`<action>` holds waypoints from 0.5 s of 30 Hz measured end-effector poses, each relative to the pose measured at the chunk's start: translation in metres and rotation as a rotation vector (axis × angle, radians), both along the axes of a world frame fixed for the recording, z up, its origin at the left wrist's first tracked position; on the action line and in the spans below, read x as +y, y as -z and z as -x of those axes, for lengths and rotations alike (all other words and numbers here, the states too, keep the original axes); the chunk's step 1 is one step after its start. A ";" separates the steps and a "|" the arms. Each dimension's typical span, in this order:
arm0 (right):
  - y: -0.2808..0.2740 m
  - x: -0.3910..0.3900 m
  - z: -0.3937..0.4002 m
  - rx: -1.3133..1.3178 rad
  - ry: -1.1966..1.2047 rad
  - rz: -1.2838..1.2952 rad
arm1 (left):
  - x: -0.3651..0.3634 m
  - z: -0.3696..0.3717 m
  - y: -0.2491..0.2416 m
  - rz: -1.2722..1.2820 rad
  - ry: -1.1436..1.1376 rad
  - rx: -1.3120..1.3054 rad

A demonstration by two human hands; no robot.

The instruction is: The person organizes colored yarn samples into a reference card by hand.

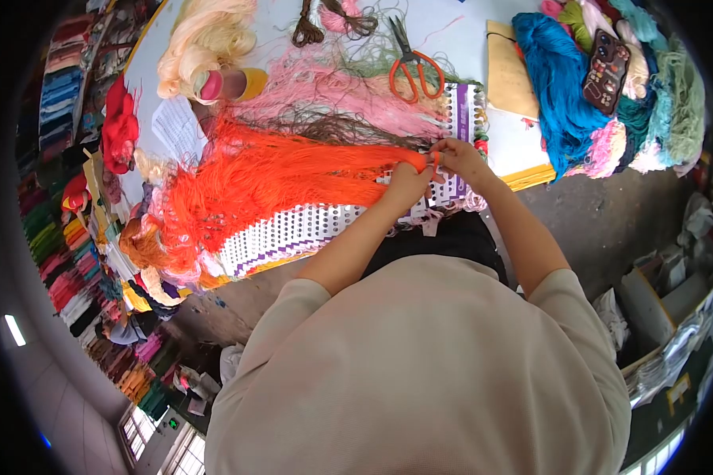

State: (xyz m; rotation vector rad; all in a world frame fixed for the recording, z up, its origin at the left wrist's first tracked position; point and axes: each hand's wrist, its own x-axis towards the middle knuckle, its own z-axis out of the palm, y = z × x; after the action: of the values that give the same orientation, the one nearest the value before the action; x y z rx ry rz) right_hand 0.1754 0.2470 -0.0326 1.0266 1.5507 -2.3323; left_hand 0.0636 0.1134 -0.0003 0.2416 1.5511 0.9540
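Observation:
A wide bundle of bright orange thread (293,170) spreads leftward over the table. At its gathered right end, my left hand (410,180) is closed on the strands. My right hand (461,161) touches the same end, fingers pinched on the orange thread close to my left fingertips. Beneath both hands lie white cards with rows of holes and purple stripes (293,229). Behind the orange bundle are pink threads (333,87) and dark brown threads (333,127). Scissors with orange handles (409,63) rest beyond my hands, blades pointing away.
Blue yarn (553,87) and a phone in a dark case (608,73) lie at the right, beside a brown envelope (509,71). Cream yarn (206,39) and a cone (222,85) are at the back left. Shelves of coloured yarn (63,95) stand left.

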 end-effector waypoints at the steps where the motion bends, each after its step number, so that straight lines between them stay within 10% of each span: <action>1: 0.001 0.000 -0.001 0.016 0.024 0.029 | 0.001 0.001 0.006 0.001 -0.002 0.001; 4: 0.004 -0.003 -0.002 0.019 0.033 0.020 | 0.003 0.004 0.017 -0.047 0.187 0.104; 6: 0.006 -0.003 -0.003 0.006 0.014 -0.020 | -0.002 0.012 0.016 0.014 0.612 0.852; 9: -0.008 -0.007 0.001 -0.121 -0.356 -0.543 | -0.018 0.033 -0.005 0.251 0.488 0.922; 11: -0.008 -0.013 0.002 -0.127 -0.353 -0.612 | -0.045 0.067 -0.023 0.148 -0.176 -0.280; 15: -0.001 -0.019 0.003 -0.137 -0.311 -0.687 | -0.095 0.133 -0.087 -0.087 -0.418 -0.585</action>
State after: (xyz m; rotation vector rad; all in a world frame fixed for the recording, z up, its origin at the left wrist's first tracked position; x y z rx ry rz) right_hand 0.1727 0.2284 -0.0321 0.9338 2.3163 -1.5101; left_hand -0.0691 0.0188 0.0868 -0.2964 1.0312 1.2812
